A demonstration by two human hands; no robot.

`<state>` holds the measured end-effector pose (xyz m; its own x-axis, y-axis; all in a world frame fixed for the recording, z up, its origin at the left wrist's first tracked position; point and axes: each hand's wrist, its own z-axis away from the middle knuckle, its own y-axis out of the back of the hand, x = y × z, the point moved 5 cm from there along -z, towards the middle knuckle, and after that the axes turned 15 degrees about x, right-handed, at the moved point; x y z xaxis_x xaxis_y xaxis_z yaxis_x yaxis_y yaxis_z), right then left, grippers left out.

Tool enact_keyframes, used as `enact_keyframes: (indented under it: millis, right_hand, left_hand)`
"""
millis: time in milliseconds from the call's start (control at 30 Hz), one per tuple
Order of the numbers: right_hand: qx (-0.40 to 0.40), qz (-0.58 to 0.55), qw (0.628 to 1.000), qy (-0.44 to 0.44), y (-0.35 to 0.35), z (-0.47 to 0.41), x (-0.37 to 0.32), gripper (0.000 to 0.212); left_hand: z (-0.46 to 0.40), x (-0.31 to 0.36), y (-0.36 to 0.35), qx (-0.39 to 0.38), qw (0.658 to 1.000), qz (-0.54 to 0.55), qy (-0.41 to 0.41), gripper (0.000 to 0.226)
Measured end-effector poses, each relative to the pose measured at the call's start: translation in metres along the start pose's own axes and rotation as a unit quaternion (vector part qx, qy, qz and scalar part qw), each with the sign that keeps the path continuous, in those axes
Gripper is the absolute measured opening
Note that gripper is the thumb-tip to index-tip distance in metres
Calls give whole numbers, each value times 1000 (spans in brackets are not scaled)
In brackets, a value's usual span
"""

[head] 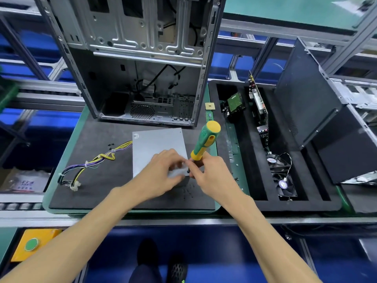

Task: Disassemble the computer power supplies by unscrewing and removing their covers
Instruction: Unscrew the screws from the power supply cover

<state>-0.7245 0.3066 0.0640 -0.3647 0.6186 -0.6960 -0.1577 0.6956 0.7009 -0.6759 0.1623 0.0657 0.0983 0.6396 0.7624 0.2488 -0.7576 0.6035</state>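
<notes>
Flanking the power supply [157,146]: loose screws [110,146], seemingly, and tower case [142,58].

Aluminium racking [244,25], blue floor [224,252]

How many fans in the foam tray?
2. One fan sits in the tray's middle slot, the other fan just nearer the person in that slot. More may be hidden behind the boards.

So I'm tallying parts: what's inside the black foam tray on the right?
The black foam tray holds a drive, an upright card and two fans. Slot bottoms are hidden.
</notes>
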Motion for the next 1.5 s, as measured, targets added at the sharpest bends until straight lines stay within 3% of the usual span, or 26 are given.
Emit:
enact_keyframes:
  millis: [67,133,200,267,467,533,600,667,733,800,833,900,967,1033,1067,1133,1233,1300,1333,1433,1500]
  right_hand:
    - [-47,14,999,11,3,-6,-6,11]
    - [-88,21,995,28,6,-13,-12,14]
    - [-116,36,992,45,10,-16,-16,16]
    - [-139,45,988,55,12,-18,-18,20]
    - [-138,41,989,44,12,-20,-21,25]
    - [-130,46,989,51,10,-19,-21,25]
    - [-100,44,993,54,8,-20,-20,23]
    - [-82,24,995,47,5,-21,-19,13]
    - [-85,-5,996,23,3,-21,-15,8]
    - [-86,-20,996,4,5,-22,-12,27]
    - [-90,-23,996,2,6,-22,-10,36]
    - [-93,-31,995,9,7,-22,-11,31]
    - [-80,-45,996,11,7,-23,-15,14]
    - [-65,-54,996,13,5,-24,-19,21]
    - [-62,-52,997,13,5,-25,-21,25]
    - [-64,-47,997,-2,8,-27,-20,29]
    - [-93,-73,993,-23,14,-28,-16,18]
    - [-116,-92,989,-30,14,-26,-16,11]
    - [-125,-96,987,-34,13,-24,-17,9]
    - [-105,-72,992,-16,7,-24,-20,10]
    - [-69,-69,995,-18,8,-25,-20,10]
  left_hand:
    - [-9,24,31,25,992,123,11,47]
    - [-21,61,63,13,986,145,-84,61]
    - [-30,98,79,-37,977,55,-202,58]
    - [-40,120,82,-64,963,-54,-255,45]
    - [-57,136,92,-97,929,-257,-247,18]
    - [-64,137,90,-85,904,-354,-225,36]
    - [-65,142,83,-48,845,-479,-234,58]
    - [-62,148,77,0,820,-513,-253,67]
    - [-59,142,77,1,860,-446,-249,61]
    - [-54,141,76,-84,922,-283,-252,35]
    - [-52,145,74,-118,933,-225,-255,31]
    - [-53,147,66,-114,927,-243,-261,25]
    - [-59,147,60,-36,893,-372,-253,43]
    - [-64,142,60,20,847,-472,-243,65]
    - [-65,139,62,33,850,-472,-231,72]
    - [-67,127,69,44,910,-378,-167,75]
    - [-66,87,74,38,990,-137,-23,46]
    - [-54,53,62,9,998,-46,43,15]
    - [-46,37,52,-15,997,-54,57,12]
    - [-19,-2,15,-88,990,-88,66,17]
    - [-11,-10,2,-78,993,-86,37,22]
